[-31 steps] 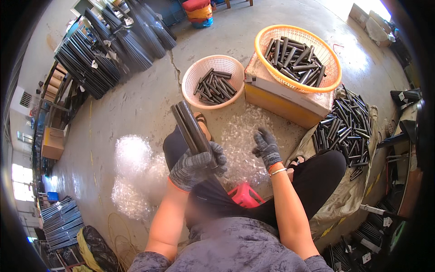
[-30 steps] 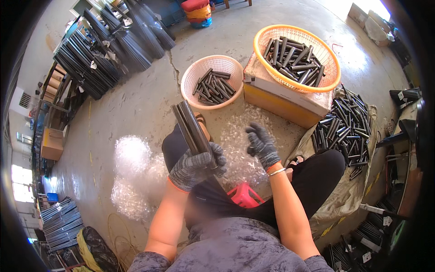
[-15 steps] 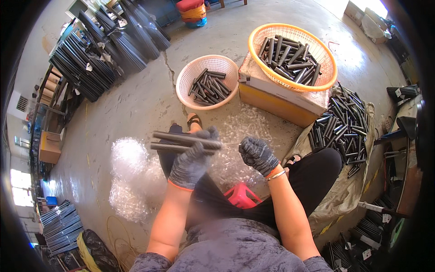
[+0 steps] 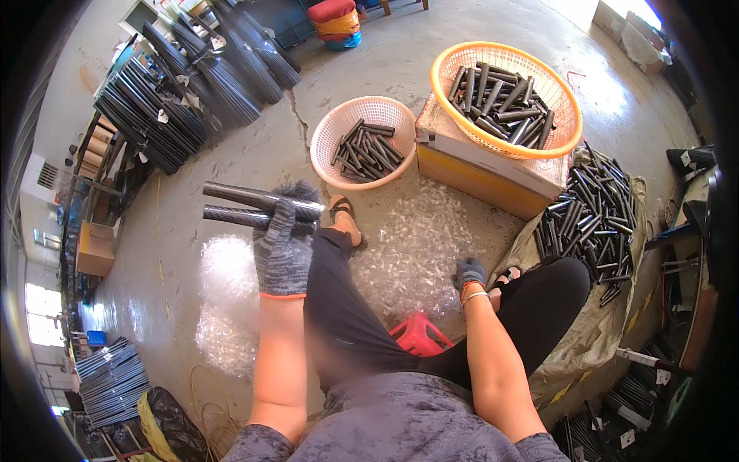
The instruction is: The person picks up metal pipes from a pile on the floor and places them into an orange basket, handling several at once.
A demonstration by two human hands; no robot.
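My left hand (image 4: 282, 250), in a grey knit glove with an orange cuff, is closed around two black tubes (image 4: 235, 192). The tubes lie side by side and point to the left, and the glove covers part of their right ends. Lower and to the right, my right hand (image 4: 470, 271), gloved alike, hangs empty of any tube near my right knee. Its fingers are turned away and mostly hidden. Between my feet and around that hand, clear plastic scraps (image 4: 419, 246) are spread on the floor.
Short black tubes fill an orange basket (image 4: 573, 115) on a cardboard box (image 4: 477, 175). A pink basket (image 4: 319, 146) holds several more. Loose tubes (image 4: 593, 215) lie on a sheet at right. Clear plastic wrap (image 4: 227, 296) is heaped left; a red stool (image 4: 420, 335) shows beneath me.
My left hand has moved left and up with the two tubes. My right hand has dropped away from the tube ends, rightward and lower, toward the scraps.
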